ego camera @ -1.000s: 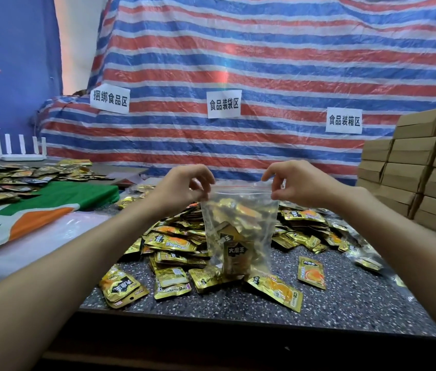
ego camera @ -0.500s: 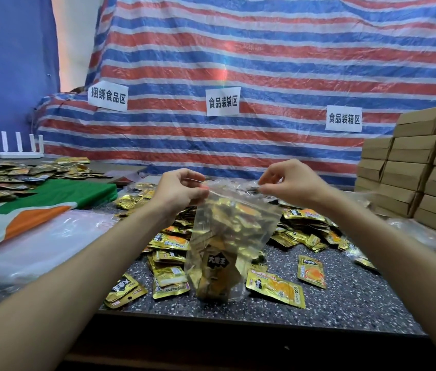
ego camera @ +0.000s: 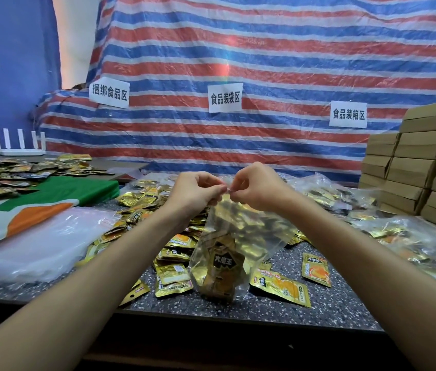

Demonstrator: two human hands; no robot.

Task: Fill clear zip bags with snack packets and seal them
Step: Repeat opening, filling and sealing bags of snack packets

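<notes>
A: Speckled stone counter point(ego camera: 278, 309) under a red-and-blue striped tarp point(ego camera: 238, 62), and dead centre the clear zip bag point(ego camera: 235, 247) stands on its bottom edge, tilted, stuffed with gold snack packets.

B: Look at the top of it! Left hand point(ego camera: 195, 191) and right hand point(ego camera: 257, 188) are almost knuckle to knuckle, each pinching the bag's mouth between thumb and fingers.

A: That's the sealing step, I'd say. Filling looks done for this one.

B: Agreed. The next move calls for pressing the zip strip flat and running the pinch out to both corners. Whether any of it has closed, I can't tell from here.

A: Around it, loose packets point(ego camera: 174, 263) are heaped from nine to twelve o'clock, with a single packet point(ego camera: 281, 286) lying flat at four.

B: Empty clear bags point(ego camera: 40, 242) out at nine, filled bags point(ego camera: 412, 236) at three, cardboard boxes point(ego camera: 420, 162) stacked at two.
</notes>
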